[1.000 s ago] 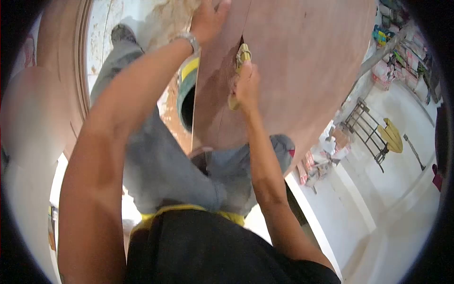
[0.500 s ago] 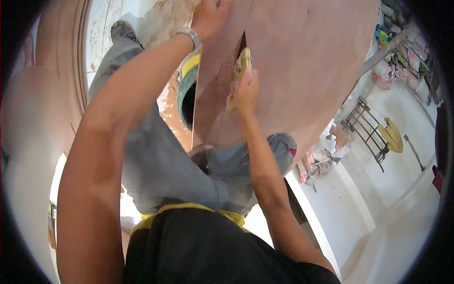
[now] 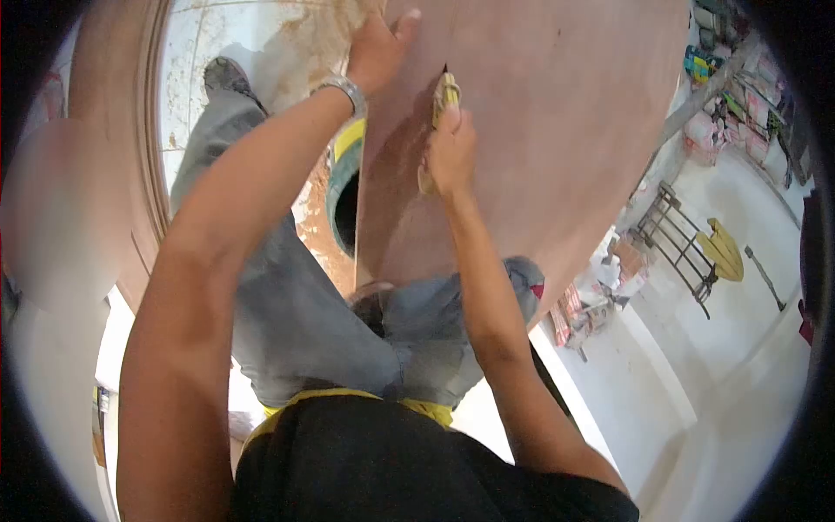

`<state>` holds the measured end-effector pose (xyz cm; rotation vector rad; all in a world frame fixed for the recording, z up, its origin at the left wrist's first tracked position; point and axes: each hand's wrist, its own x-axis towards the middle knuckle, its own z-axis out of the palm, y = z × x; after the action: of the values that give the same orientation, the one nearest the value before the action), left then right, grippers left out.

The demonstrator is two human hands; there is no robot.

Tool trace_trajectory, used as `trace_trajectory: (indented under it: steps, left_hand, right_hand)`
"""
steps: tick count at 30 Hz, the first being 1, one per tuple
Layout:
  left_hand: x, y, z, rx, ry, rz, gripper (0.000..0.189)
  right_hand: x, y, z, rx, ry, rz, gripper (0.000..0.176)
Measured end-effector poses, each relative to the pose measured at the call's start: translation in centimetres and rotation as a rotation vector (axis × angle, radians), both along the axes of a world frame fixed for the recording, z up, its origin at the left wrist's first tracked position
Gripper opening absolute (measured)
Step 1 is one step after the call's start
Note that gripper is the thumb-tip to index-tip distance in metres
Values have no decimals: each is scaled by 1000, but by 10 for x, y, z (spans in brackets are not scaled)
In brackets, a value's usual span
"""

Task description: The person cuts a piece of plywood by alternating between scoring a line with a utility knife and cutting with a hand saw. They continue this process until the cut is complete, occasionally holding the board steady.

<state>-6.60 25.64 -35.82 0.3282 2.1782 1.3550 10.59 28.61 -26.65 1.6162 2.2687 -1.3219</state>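
The right hand (image 3: 450, 152) is closed around a small yellow tool (image 3: 445, 91) (tip hidden), pressed on the large reddish-brown plywood sheet (image 3: 565, 130). The left hand (image 3: 378, 48) rests on this sheet nearby; whether it grips, I cannot tell.

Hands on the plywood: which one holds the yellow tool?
The right hand, gripping the yellow tool at the cut; the left hand, wearing a wristwatch, just rests on the plywood.

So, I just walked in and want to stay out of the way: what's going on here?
A person works on a reddish-brown plywood sheet. The left hand braces it near the top. The right hand grips a yellow-handled tool against its surface. A green-and-yellow container sits below the sheet's edge.
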Motion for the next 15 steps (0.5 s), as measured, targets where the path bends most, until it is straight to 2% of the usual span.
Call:
trace_trajectory:
  steps: [2, 3, 4, 5, 6, 7, 9, 11, 13, 14, 15]
  left_hand:
    - [3, -6, -11, -45, 33, -21, 77]
    - [6, -7, -20, -97, 38, -32, 77]
    - [-2, 0, -23, -132, 65, -32, 77]
    - [-2, 3, -16, -105, 79, -12, 77]
    - [1, 0, -5, -85, 88, 7, 77]
    - [2, -3, -1, -72, 99, 25, 77]
    - [5, -4, -4, -82, 81, 14, 77]
    - [-8, 3, -3, -77, 60, -16, 78]
    - [-2, -4, 8, -93, -30, -65, 78]
    - [13, -11, 9, -78, -54, -52, 78]
    - [12, -10, 6, -48, -41, -42, 78]
  right_hand:
    - [11, 4, -4, -151, 7, -103, 40]
    - [40, -10, 14, -119, -72, -26, 38]
    - [68, -23, 41, -71, -129, 61, 36]
    - [96, -41, 71, 149, -17, 239, 33]
    - [106, -52, 115, 89, -171, 292, 28]
    - [116, -64, 160, 29, -325, 360, 30]
    - [125, -73, 195, -240, -327, 14, 32]
    - [112, -67, 159, -132, -212, 39, 33]
    - [92, -41, 18, 56, -125, 96, 30]
    - [43, -33, 2, 153, -62, 71, 32]
    - [53, -32, -5, 16, -4, -21, 33]
